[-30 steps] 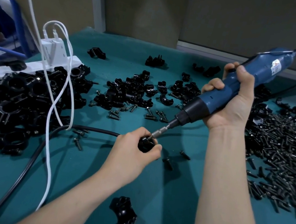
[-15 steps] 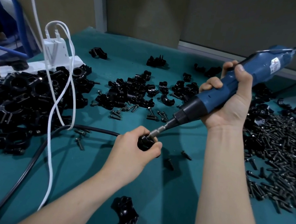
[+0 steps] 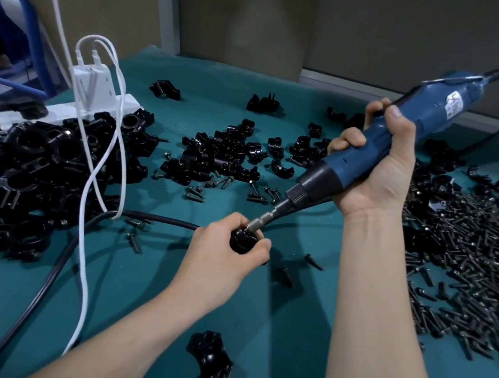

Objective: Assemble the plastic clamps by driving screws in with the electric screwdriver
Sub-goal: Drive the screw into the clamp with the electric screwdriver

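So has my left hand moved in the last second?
No. The left hand still grips the clamp in the same spot, just left of the loose screw.

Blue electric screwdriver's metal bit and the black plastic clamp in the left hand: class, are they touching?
Touching. Head view shows the metal bit of the blue electric screwdriver ending on the black plastic clamp, no gap.

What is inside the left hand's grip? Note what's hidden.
A black clamp, with the bit of the electric screwdriver on it. Fingers of the left hand cover most of the clamp; any screw is hidden.
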Tool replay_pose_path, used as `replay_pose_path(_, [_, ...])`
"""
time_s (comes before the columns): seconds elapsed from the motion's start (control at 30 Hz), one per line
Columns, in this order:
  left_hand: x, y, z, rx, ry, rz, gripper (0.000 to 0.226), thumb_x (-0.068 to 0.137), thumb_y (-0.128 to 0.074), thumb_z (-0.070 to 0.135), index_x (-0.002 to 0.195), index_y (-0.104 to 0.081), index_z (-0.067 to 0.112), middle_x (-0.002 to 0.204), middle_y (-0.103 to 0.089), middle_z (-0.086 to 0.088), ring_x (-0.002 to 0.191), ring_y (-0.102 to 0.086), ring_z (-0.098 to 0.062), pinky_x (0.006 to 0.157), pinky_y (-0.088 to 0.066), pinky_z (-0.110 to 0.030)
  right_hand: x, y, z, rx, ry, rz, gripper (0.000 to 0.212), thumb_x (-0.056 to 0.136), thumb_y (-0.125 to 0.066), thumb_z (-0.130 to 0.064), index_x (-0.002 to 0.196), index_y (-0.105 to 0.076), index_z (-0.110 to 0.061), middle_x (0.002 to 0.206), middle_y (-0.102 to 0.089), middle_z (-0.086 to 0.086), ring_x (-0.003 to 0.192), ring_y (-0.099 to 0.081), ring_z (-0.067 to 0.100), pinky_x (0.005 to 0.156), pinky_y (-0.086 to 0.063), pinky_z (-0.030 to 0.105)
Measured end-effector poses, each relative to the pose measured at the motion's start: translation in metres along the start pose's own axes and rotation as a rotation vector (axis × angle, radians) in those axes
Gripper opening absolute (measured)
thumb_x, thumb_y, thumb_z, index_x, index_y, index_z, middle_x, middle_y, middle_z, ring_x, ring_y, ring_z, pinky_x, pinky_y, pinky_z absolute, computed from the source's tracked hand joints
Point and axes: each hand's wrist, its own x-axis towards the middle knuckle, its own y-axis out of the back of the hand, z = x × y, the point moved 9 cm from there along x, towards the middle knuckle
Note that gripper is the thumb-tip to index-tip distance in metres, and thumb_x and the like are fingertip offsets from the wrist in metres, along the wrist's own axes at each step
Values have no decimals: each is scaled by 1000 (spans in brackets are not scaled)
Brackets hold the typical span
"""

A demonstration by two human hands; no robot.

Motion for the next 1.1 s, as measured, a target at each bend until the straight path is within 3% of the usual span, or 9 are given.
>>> replay_pose_path(0.13, [0, 0, 0, 11, 1, 5, 12, 80, -67, 28, 76, -63, 18, 72, -68, -11, 51, -43, -12, 45, -37, -20, 0, 4, 0, -10, 6, 30, 11, 90, -51, -17, 81, -56, -18, 76, -60, -9, 45, -46, 6, 46, -44, 20])
replay_pose_path(0.27, [0, 0, 0, 7, 5, 1, 12, 80, -67, 28, 76, -63, 17, 72, -67, -13, 50, -42, -13, 44, -36, -20, 1, 5, 1, -23, -2, 43, 4, 88, -52, -18, 85, -54, -19, 78, -61, -9, 45, -46, 5, 47, -44, 20])
replay_pose_path(0.6, [0, 0, 0, 3, 22, -5, 13, 79, -67, 29, 76, -63, 17, 72, -66, -15, 51, -43, -14, 46, -36, -22, 0, 4, 5, -31, -10, 38, 5, 83, -56, -19, 79, -58, -18, 77, -59, -9, 45, -46, 5, 47, -44, 20])
replay_pose_path(0.8, [-2, 1, 1, 9, 52, -21, 12, 80, -67, 27, 76, -64, 16, 72, -67, -13, 51, -43, -13, 46, -36, -22, 2, 6, 7, -17, -29, 24, 4, 85, -56, -20, 86, -54, -17, 81, -59, -8, 46, -46, 6, 47, -44, 20])
replay_pose_path(0.87, [-3, -2, 0, -22, 98, -74, 13, 82, -67, 24, 76, -63, 13, 73, -68, -15, 50, -42, -14, 45, -35, -22, 2, 3, 8, 51, -43, -32, 12, 82, -63, -19, 89, -54, -16, 82, -61, -7, 45, -48, 7, 47, -46, 21])
replay_pose_path(1.0, [-19, -32, -2, -387, 333, -413, 15, 92, -58, 13, 77, -57, 12, 66, -65, -4, 43, -28, -8, 35, -19, -14, 2, -12, 4, 191, -92, -241, 47, 58, -87, -11, 93, -56, -12, 85, -64, -3, 44, -51, 10, 46, -48, 23])
replay_pose_path(1.1, [-21, -36, -2, -400, 385, -517, 13, 94, -55, 14, 81, -56, 13, 68, -66, -1, 43, -30, -5, 33, -19, -12, 2, -11, 4, 226, -114, -259, 50, 55, -88, -9, 93, -56, -13, 86, -65, -3, 45, -51, 11, 47, -47, 22])
